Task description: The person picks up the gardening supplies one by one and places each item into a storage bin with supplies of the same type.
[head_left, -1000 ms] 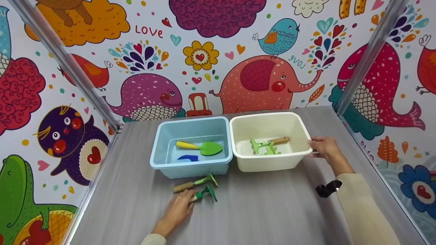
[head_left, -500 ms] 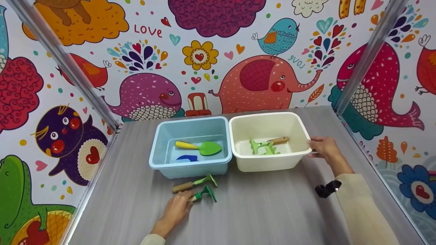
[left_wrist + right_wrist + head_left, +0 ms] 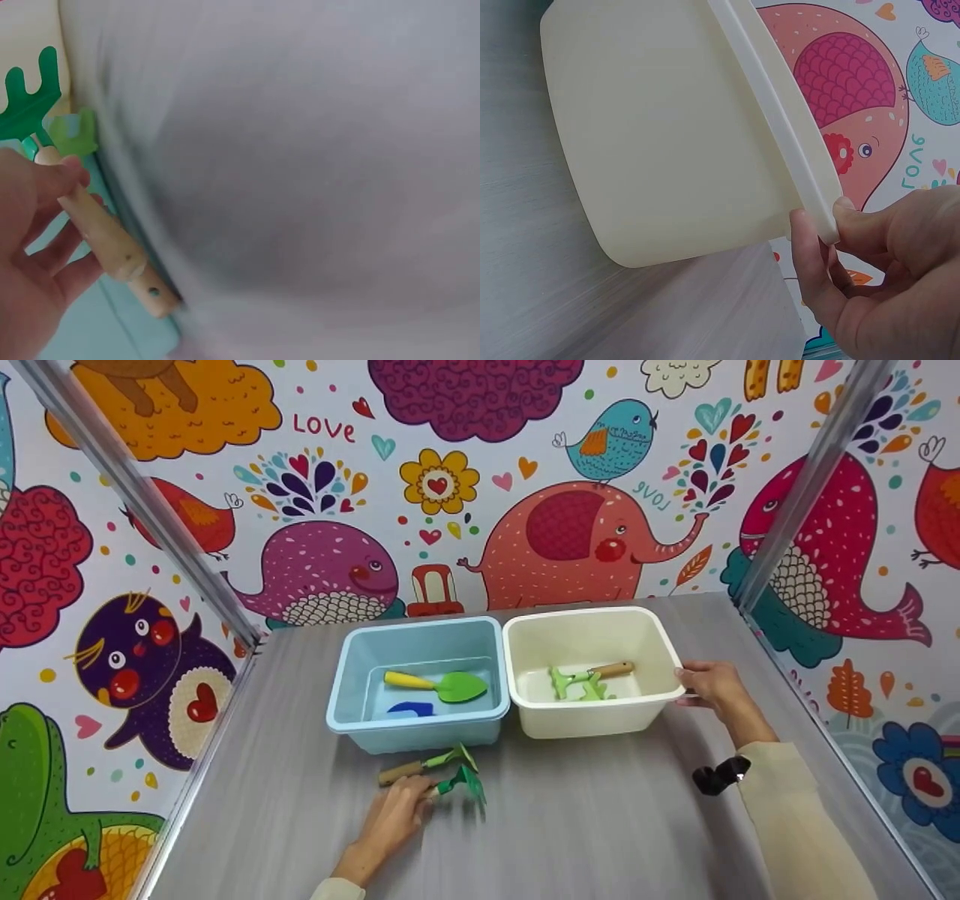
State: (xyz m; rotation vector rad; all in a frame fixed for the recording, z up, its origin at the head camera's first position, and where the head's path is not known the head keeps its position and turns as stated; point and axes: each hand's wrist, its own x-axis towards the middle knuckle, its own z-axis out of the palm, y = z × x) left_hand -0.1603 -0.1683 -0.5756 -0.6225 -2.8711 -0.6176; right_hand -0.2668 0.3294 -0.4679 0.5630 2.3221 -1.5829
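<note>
My left hand (image 3: 394, 814) grips the wooden handle of a dark green hand rake (image 3: 469, 786), near its neck, over the tabletop. In the left wrist view, thumb and fingers pinch that handle, and the tines point up. Just beyond it lies a light green garden tool (image 3: 401, 772) with a wooden handle, in front of the blue bin (image 3: 420, 724). With thumb and fingers, my right hand (image 3: 720, 686) pinches the right rim of the cream bin (image 3: 592, 720); the right wrist view shows this rim grip (image 3: 814, 210) at the corner.
Inside the blue bin are a green trowel (image 3: 461, 687) with a yellow handle and a dark blue piece (image 3: 412, 708). The cream bin holds a light green rake (image 3: 577, 677) and another light green piece (image 3: 596, 688). Patterned walls (image 3: 442, 540) surround the grey table (image 3: 570, 825).
The dark green rake's head has turned and shifted slightly right in my left hand's grip, its handle rising from the table. My right hand stays on the cream bin's rim.
</note>
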